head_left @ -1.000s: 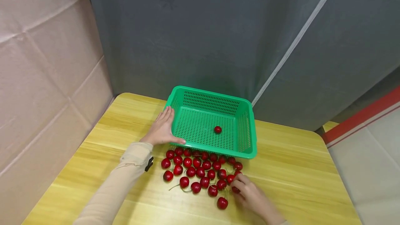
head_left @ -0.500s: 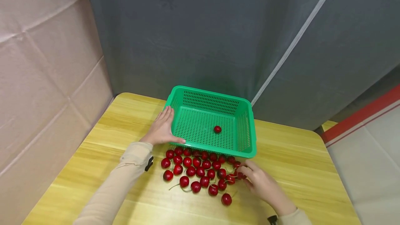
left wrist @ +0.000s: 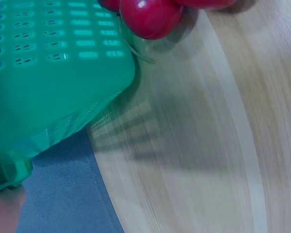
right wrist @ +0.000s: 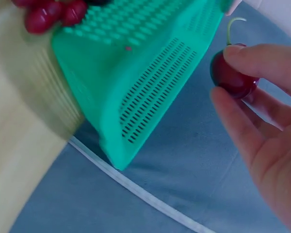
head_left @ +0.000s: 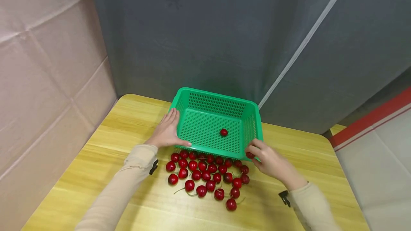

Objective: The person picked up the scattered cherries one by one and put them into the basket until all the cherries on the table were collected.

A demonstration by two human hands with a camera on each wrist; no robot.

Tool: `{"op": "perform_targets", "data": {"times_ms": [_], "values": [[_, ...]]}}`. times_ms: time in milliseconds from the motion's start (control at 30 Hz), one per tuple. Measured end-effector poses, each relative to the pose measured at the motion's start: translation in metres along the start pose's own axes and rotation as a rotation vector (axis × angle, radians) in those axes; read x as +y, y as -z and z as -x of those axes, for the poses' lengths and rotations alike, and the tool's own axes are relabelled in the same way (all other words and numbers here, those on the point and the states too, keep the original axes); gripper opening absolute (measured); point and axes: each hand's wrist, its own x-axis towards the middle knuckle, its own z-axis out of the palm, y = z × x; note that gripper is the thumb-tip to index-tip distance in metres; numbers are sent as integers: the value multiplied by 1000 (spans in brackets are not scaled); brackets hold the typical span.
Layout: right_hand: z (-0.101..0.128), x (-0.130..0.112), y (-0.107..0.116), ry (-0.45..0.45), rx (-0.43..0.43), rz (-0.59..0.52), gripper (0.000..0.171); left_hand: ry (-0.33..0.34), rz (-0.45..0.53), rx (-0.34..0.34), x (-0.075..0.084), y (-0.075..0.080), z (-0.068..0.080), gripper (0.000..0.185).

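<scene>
A green perforated basket [head_left: 253, 131] stands at the back of the wooden table [head_left: 302, 188], with one red cherry [head_left: 223, 132] on its floor. My left hand [head_left: 167, 131] rests flat against the basket's left wall, fingers straight. My right hand [head_left: 268, 159] is at the basket's front right corner and pinches a red cherry [head_left: 249, 155] between thumb and fingers; the right wrist view shows that cherry [right wrist: 231, 73] with its stem, held beside the basket [right wrist: 136, 77]. Several loose cherries [head_left: 205, 175] lie on the table in front of the basket. The left wrist view shows the basket's corner [left wrist: 53, 82] and a cherry [left wrist: 149, 17].
A grey curtain [head_left: 224, 27] hangs right behind the table, and a beige padded wall [head_left: 41, 63] stands to the left. The table's right edge drops to a pale floor with a red stripe [head_left: 372, 117]. Bare wood lies left and right of the cherries.
My right hand picked a cherry from the right side of the pile and lifted it up to the basket's front right corner. The left hand stayed on the basket.
</scene>
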Motion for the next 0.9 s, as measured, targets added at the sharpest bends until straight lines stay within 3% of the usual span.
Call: {"op": "perform_targets", "data": {"times_ms": [367,667,900], "values": [[-52,42,1,-23,-161,-46,25,5,10,-7,1,1,0,134],[-78,71,-5,-192,-360,-77,18,9,7,-5,0,-1,0,136],[-94,89,-10,-261,-427,-81,15,11,7,-13,1,-3,1,135]]}}
